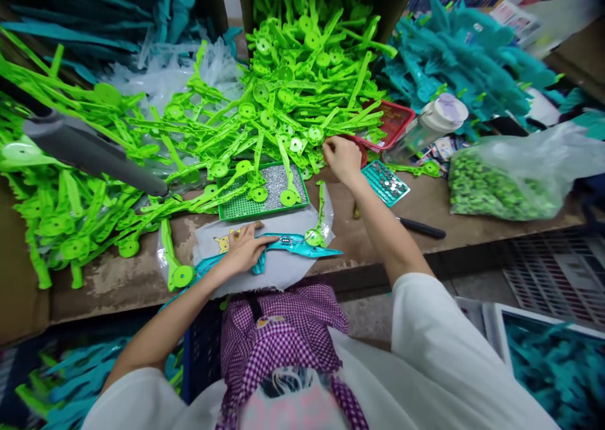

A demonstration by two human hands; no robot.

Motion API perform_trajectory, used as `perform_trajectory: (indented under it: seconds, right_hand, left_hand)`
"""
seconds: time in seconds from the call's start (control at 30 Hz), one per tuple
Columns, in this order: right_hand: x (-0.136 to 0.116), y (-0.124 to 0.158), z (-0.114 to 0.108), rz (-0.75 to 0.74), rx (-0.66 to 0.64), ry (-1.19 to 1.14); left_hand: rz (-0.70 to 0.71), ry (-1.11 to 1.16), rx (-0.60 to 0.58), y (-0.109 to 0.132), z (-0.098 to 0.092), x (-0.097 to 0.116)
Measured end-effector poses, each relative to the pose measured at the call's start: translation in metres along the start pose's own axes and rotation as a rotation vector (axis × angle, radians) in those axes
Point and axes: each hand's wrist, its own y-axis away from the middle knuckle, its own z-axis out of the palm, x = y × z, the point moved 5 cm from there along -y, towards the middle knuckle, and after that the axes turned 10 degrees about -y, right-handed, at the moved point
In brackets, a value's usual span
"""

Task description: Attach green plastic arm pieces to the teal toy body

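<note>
Green plastic arms [293, 96] lie heaped across the far side of the bench [425, 209]. At their near edge the right hand [341, 157] reaches, its grip pinched into the pile (on which piece, I cannot tell). The teal strip [302, 244] lies crosswise near the body; the left hand [243, 250] presses flat on its left end, fingers spread.

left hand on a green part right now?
No, the left hand presses flat on a teal strip lying on the grey mat, with green parts only beside it.
</note>
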Motion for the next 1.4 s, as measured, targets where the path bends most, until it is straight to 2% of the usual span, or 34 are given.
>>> perform_trajectory:
  seconds: [0.1, 0.23, 0.3, 0.4, 0.53, 0.63, 0.73, 0.8, 0.83, 0.9, 0.93, 1.03, 1.1, 1.17, 1.23, 1.3, 1.4]
  right_hand:
    - [-0.002, -0.017, -0.001, -0.005, -0.019, -0.013]
    - [-0.032, -0.031, 0.012, -0.139, -0.034, -0.085]
    - [-0.040, -0.037, 0.021, -0.137, -0.069, -0.025]
    - [-0.035, -0.044, 0.031, -0.106, -0.088, 0.097]
    - [-0.028, -0.046, 0.037, -0.155, -0.126, 0.136]
    - [-0.037, -0.051, 0.031, -0.202, -0.113, 0.109]
    - [-0.042, -0.047, 0.003, -0.225, 0.018, 0.016]
    - [-0.035, -0.024, -0.023, -0.210, 0.127, -0.084]
    - [-0.026, -0.004, -0.036, -0.174, 0.200, -0.213]
    - [-0.007, 0.051, -0.050, -0.113, 0.242, -0.297]
    - [0.007, 0.083, -0.052, -0.007, 0.264, -0.422]
    - [0.039, 0.174, -0.031, 0.333, 0.257, -0.681]
    - [0.042, 0.210, -0.010, 0.451, 0.197, -0.683]
    - [0.036, 0.221, 0.005, 0.502, 0.097, -0.510]
    - [0.027, 0.216, 0.008, 0.511, -0.023, -0.229]
    - [0.017, 0.205, 0.002, 0.470, -0.154, 0.023]
    - [0.008, 0.193, -0.012, 0.359, -0.382, 0.218]
  left_hand:
    - [-0.005, 0.009, -0.003, -0.004, -0.003, -0.001]
    - [-0.008, 0.041, -0.037, -0.005, -0.006, 0.000]
    - [-0.011, 0.053, -0.052, -0.005, -0.006, 0.000]
    - [-0.013, 0.063, -0.055, -0.003, -0.007, 0.000]
    - [-0.015, 0.071, -0.071, -0.003, -0.008, 0.000]
    - [-0.015, 0.073, -0.072, -0.003, -0.007, 0.001]
    - [-0.028, 0.069, -0.048, -0.003, -0.006, 0.001]
    - [-0.032, 0.069, -0.040, -0.003, -0.006, 0.000]
    - [-0.030, 0.070, -0.042, -0.003, -0.006, 0.000]
    - [-0.016, 0.072, -0.055, -0.005, -0.005, -0.001]
    - [-0.007, 0.072, -0.060, -0.006, -0.005, -0.002]
    - [0.016, 0.067, -0.063, -0.009, -0.004, -0.005]
    - [0.022, 0.065, -0.066, -0.011, -0.003, -0.006]
    - [0.029, 0.070, -0.069, -0.012, -0.003, -0.006]
    - [0.039, 0.075, -0.065, -0.012, -0.004, -0.006]
    - [0.044, 0.074, -0.060, -0.011, -0.005, -0.005]
    - [0.032, 0.073, -0.052, -0.009, -0.004, -0.005]
